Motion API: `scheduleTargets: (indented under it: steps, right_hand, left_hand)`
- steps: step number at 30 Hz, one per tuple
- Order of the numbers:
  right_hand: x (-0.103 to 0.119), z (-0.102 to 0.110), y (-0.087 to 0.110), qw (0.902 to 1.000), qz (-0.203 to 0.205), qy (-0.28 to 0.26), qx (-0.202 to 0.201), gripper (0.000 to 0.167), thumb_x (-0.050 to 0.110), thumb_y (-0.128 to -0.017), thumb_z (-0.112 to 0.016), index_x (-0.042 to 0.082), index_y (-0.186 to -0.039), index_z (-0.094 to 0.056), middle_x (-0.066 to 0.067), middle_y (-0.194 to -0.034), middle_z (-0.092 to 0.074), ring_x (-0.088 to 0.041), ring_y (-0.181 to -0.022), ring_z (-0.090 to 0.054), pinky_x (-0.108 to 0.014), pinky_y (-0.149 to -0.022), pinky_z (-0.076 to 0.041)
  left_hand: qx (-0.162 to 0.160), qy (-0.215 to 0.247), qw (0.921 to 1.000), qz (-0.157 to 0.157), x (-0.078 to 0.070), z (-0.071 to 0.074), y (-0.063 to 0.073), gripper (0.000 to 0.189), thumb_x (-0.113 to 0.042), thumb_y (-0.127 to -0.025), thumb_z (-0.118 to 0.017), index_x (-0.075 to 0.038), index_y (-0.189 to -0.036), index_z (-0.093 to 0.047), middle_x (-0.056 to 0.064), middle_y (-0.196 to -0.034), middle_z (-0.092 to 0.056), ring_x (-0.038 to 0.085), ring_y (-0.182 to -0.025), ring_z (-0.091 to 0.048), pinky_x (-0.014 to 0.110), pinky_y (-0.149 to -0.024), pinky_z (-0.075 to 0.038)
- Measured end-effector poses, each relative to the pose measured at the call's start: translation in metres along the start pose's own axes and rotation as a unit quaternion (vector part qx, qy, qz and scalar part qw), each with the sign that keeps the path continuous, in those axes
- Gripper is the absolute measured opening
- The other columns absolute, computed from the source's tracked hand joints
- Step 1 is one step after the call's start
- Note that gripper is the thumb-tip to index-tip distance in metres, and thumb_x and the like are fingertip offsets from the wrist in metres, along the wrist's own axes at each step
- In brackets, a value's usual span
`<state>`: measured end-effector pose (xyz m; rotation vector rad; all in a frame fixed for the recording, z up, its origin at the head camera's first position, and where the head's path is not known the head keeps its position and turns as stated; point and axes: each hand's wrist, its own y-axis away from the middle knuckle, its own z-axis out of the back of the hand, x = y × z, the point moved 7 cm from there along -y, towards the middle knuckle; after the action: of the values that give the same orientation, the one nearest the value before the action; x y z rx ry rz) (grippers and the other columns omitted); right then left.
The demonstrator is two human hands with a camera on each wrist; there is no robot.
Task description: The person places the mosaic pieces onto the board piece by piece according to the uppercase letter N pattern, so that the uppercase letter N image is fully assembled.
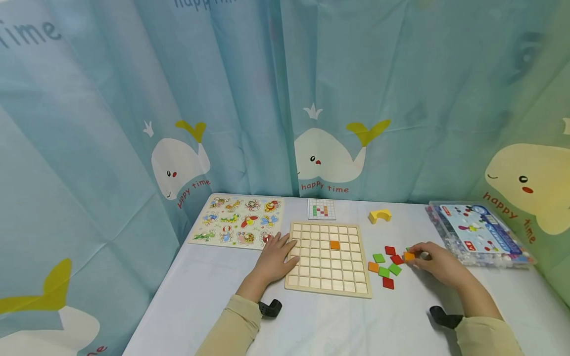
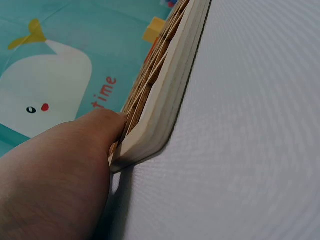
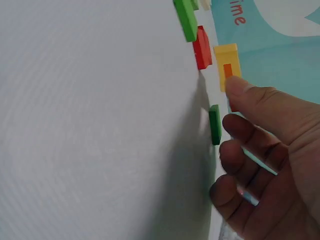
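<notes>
My left hand (image 1: 273, 258) rests on the left edge of a wooden grid board (image 1: 311, 287), fingers extended; its thumb lies over the rim in the left wrist view. One orange square tile (image 1: 335, 245) sits in a cell towards the board's upper middle. To the right of the board, my right hand (image 1: 438, 262) pinches another orange tile (image 1: 408, 256) by thumb and fingertips. Beside that hand lie loose red tiles (image 1: 388, 284), green tiles (image 1: 384, 272) and a further orange tile (image 1: 373, 267). A green tile (image 3: 215, 125) close to the fingers is partly hidden in the head view.
Behind the board lies a small pattern card (image 1: 321, 209) with coloured squares. An insect picture puzzle (image 1: 236, 222) is at the back left. A yellow arch block (image 1: 380, 216) stands at the back, and a clear plastic case (image 1: 481, 235) lies far right.
</notes>
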<state>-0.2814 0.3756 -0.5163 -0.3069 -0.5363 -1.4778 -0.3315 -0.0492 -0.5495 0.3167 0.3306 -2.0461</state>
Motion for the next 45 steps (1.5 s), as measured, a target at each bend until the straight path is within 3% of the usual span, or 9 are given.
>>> scheduleTargets:
  steps: [10, 14, 18, 25, 36, 45]
  right_hand:
    - [0.026, 0.007, 0.001, 0.9991, 0.013, 0.02, -0.035, 0.032, 0.028, -0.092, -0.069, 0.009, -0.118, -0.067, -0.015, -0.115, -0.066, -0.024, -0.091, -0.056, -0.026, -0.069, -0.048]
    - [0.04, 0.007, 0.002, 0.9993, 0.006, 0.017, -0.032, 0.035, 0.031, -0.092, -0.069, 0.008, -0.119, -0.066, -0.014, -0.112, -0.066, -0.025, -0.089, -0.056, -0.027, -0.067, -0.048]
    - [0.053, 0.002, -0.001, 0.9997, 0.007, 0.006, -0.025, 0.038, 0.035, -0.092, -0.069, 0.008, -0.119, -0.066, -0.011, -0.108, -0.066, -0.023, -0.088, -0.054, -0.027, -0.066, -0.047]
    - [0.078, -0.007, -0.003, 0.9975, 0.057, 0.002, -0.042, 0.028, 0.027, -0.091, -0.071, 0.011, -0.114, -0.068, -0.004, -0.097, -0.064, -0.017, -0.079, -0.051, -0.024, -0.057, -0.043]
    - [0.104, -0.026, -0.019, 0.9966, 0.07, -0.002, -0.044, 0.026, 0.024, -0.092, -0.07, 0.013, -0.116, -0.068, -0.006, -0.11, -0.066, -0.019, -0.084, -0.051, -0.028, -0.063, -0.044]
    - [0.132, -0.047, -0.031, 0.9924, 0.111, -0.024, -0.049, 0.02, 0.022, -0.092, -0.071, 0.015, -0.111, -0.069, 0.0, -0.1, -0.062, -0.017, -0.08, -0.047, -0.025, -0.058, -0.038]
  left_hand:
    - [0.001, 0.007, 1.0, -0.002, 0.0, 0.001, 0.0, 0.058, -0.049, -0.099, -0.049, -0.02, -0.149, -0.046, 0.006, -0.161, -0.034, 0.033, -0.153, -0.019, 0.052, -0.126, -0.014]
    - [0.004, 0.006, 1.0, -0.001, 0.0, -0.001, 0.0, 0.058, -0.05, -0.099, -0.048, -0.021, -0.149, -0.046, 0.005, -0.161, -0.033, 0.032, -0.153, -0.018, 0.051, -0.126, -0.014]
    - [0.003, 0.004, 1.0, -0.001, 0.0, -0.001, 0.0, 0.058, -0.051, -0.099, -0.047, -0.021, -0.149, -0.045, 0.005, -0.161, -0.033, 0.032, -0.153, -0.018, 0.051, -0.126, -0.013]
    - [0.005, 0.001, 1.0, 0.002, 0.002, -0.003, -0.001, 0.058, -0.051, -0.1, -0.046, -0.022, -0.15, -0.045, 0.004, -0.161, -0.033, 0.031, -0.154, -0.017, 0.05, -0.126, -0.012]
    - [0.008, 0.003, 0.9999, 0.007, 0.002, -0.004, 0.0, 0.058, -0.052, -0.1, -0.046, -0.022, -0.15, -0.044, 0.003, -0.162, -0.032, 0.03, -0.154, -0.015, 0.048, -0.127, -0.011]
    - [0.004, 0.007, 1.0, 0.005, 0.001, -0.001, 0.001, 0.058, -0.051, -0.1, -0.046, -0.022, -0.15, -0.044, 0.004, -0.161, -0.032, 0.03, -0.154, -0.016, 0.049, -0.127, -0.011]
